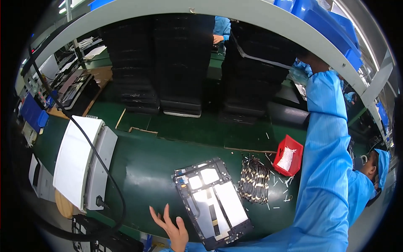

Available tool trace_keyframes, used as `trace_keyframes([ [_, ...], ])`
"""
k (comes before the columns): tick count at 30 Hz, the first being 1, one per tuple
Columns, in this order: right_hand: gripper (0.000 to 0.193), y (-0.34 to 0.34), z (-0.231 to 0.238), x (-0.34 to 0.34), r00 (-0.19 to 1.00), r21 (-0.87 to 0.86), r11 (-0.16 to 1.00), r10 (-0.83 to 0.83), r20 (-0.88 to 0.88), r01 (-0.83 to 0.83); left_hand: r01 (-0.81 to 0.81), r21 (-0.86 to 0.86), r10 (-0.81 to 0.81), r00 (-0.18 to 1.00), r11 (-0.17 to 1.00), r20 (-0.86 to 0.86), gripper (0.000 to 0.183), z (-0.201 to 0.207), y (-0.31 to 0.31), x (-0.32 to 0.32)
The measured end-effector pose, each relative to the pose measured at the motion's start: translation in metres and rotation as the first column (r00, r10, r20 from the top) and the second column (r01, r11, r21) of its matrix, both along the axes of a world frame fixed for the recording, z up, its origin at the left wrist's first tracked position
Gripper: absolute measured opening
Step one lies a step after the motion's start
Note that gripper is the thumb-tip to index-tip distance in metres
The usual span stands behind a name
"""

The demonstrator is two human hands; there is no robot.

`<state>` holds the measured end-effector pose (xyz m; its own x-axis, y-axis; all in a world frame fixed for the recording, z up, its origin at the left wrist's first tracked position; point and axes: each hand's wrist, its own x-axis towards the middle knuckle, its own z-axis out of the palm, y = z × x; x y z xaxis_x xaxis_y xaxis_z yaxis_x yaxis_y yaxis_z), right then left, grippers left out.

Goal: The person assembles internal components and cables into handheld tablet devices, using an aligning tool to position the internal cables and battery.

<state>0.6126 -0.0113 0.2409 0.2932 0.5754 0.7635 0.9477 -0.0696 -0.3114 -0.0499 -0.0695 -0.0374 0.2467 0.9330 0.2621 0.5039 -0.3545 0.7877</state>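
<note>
My left hand (174,231) is at the lower edge with its fingers spread and nothing in them. Just right of it, an opened tablet housing (230,197) lies tilted on the green table, its silvery inner panels and small circuit parts facing up. My right arm, in a blue sleeve, reaches far up the right side. At its end my right hand (315,64) is in shadow under the shelf, next to the right stack of black trays (256,75); its fingers are hidden. A bundle of thin black cables (255,179) with gold-coloured ends lies right of the tablet housing.
A red bin (299,153) holds white strips, with loose strips scattered nearby. More black tray stacks (180,67) stand at the back under a pale shelf (168,9). A white machine (77,159) and a hanging black cord (98,153) are left. A co-worker (363,185) sits at right.
</note>
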Motion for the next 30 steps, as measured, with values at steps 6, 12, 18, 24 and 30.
trace_keyframes([
  [6,0.032,0.031,0.006,0.013,0.854,0.116,0.966,0.26,-0.451,-0.233,-0.005,0.033,0.009,0.993,0.999,-0.118,0.048,0.005,0.001,0.008],
  [12,0.028,0.007,-0.008,0.089,0.961,-0.101,0.98,0.188,0.202,-0.17,-0.011,-0.114,0.0,0.995,0.993,-0.102,0.038,0.009,-0.006,0.008],
  [18,0.026,-0.036,-0.02,-0.12,0.486,0.167,0.983,0.183,-0.855,-0.077,-0.018,-0.15,0.016,1.0,0.988,-0.017,0.033,0.002,-0.005,0.0],
  [24,0.02,-0.142,-0.108,-0.248,0.87,-0.548,0.817,-0.126,-0.476,-0.181,0.011,-0.045,-0.009,0.998,0.999,0.056,0.03,-0.009,-0.004,0.004],
  [30,0.019,-0.192,-0.211,-0.36,0.867,-0.872,0.487,-0.412,-0.28,-0.051,-0.006,-0.154,0.029,0.989,0.988,0.145,0.029,-0.009,-0.009,0.008],
])
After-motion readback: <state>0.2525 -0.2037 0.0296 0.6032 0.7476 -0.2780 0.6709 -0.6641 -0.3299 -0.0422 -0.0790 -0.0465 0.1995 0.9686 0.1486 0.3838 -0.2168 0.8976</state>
